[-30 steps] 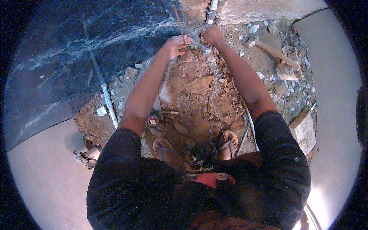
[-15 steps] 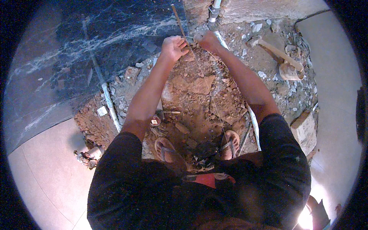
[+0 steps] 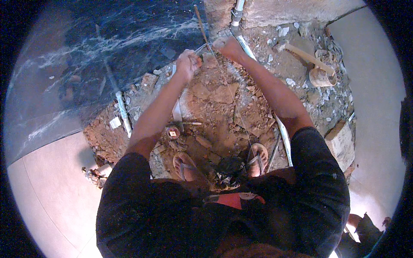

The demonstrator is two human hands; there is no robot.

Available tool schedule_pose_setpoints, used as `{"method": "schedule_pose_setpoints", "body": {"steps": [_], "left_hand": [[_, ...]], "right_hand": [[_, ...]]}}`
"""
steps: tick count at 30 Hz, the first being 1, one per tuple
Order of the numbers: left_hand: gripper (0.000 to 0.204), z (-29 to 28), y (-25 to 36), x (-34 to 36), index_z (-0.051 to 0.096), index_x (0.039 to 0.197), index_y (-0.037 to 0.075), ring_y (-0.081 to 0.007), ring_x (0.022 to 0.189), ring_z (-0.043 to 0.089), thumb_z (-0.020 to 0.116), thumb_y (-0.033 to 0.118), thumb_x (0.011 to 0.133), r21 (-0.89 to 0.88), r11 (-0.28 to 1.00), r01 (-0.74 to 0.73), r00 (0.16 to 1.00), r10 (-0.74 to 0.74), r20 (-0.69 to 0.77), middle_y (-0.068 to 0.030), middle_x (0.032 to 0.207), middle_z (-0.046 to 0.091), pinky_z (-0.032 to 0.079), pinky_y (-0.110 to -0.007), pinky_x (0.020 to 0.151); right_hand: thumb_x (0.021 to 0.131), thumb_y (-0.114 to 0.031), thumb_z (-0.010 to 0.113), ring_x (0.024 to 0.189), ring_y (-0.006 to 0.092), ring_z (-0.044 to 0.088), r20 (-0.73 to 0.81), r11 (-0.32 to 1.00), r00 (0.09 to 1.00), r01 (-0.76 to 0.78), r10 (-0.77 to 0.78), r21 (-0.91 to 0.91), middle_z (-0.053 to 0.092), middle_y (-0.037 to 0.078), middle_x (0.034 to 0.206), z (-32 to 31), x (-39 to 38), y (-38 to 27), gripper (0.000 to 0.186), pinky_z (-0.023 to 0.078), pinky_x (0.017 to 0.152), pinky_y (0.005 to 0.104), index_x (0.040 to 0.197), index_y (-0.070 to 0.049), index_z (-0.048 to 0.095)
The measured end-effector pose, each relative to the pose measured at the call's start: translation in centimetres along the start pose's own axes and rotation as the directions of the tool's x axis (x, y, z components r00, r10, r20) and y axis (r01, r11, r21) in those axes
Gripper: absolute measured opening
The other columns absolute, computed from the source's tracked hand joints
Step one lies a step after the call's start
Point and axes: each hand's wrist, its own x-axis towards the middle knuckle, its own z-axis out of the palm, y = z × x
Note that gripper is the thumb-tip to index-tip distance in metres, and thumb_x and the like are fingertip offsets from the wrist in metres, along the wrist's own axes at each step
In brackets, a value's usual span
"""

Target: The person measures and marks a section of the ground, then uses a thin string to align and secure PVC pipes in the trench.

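The thin rod (image 3: 202, 26) stands at 12 o'clock in the head view, its long axis running from about 11 o'clock at the far tip down toward 5 o'clock, where it meets the two hands above the broken rubble bed (image 3: 215, 103). A thin line or wire continues from that point toward the right sandalled foot (image 3: 258, 157). The left hand (image 3: 187, 63) is closed in a fist around a slim pale piece that reaches toward the rod (its exact kind cannot be told). The right hand (image 3: 227, 45) is closed at the rod's lower end, fingers curled; whether it grips the rod or the line cannot be told. A white pipe (image 3: 237, 13) rises just beside the right hand at 12 o'clock. Compared with the frame half a second earlier, both hands sit at nearly the same place, the left fist slightly lower and further from the right.
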Motion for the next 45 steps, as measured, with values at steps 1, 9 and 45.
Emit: {"method": "schedule_pose_setpoints", "body": {"steps": [1, 9, 45], "left_hand": [[0.014, 0.3, -0.3, -1.0, 0.050, 0.071, 0.009, -0.0207, 0.059, 0.054, 0.051, 0.019, 0.081, 0.074, 0.997, -0.024, 0.998, 0.028, -0.048, -0.0068, 0.065, 0.053, 0.048, -0.035, 0.059], [0.024, 2.3, -1.8, -5.2, 0.052, 0.061, 0.004, -0.0152, 0.051, 0.050, 0.051, 0.018, 0.081, 0.546, 0.801, -0.245, 0.964, 0.264, 0.046, -0.0064, 0.056, 0.051, 0.041, -0.029, 0.047], [0.025, 5.6, -1.5, -1.6, 0.056, 0.069, 0.009, -0.0132, 0.054, 0.051, 0.050, 0.025, 0.088, 0.339, 0.925, -0.169, 0.986, 0.157, 0.063, -0.0015, 0.064, 0.052, 0.041, -0.030, 0.047]], "right_hand": [[0.080, -0.026, 0.061, 0.074, 0.0208, 0.063, -0.019, 1.000, 1.000, -0.011, 0.010, -0.024, 0.067, 0.012, 0.083, 0.1, 0.1, -0.6, 0.024, 0.048, 0.070, 0.0334, 0.090, -0.005, 0.067], [0.080, -0.026, 0.058, 0.076, 0.0238, 0.064, -0.007, 0.976, 0.986, -0.164, 0.166, 0.142, 0.068, 0.011, 0.083, -0.9, -1.7, -3.3, 0.024, 0.049, 0.072, 0.0335, 0.092, -0.007, 0.068], [0.084, -0.037, 0.052, 0.079, 0.0344, 0.060, -0.118, 0.989, 0.982, -0.145, 0.146, 0.011, 0.063, 0.018, 0.087, 4.7, -1.8, 1.3, 0.036, 0.047, 0.071, 0.0420, 0.092, -0.003, 0.061]]}}
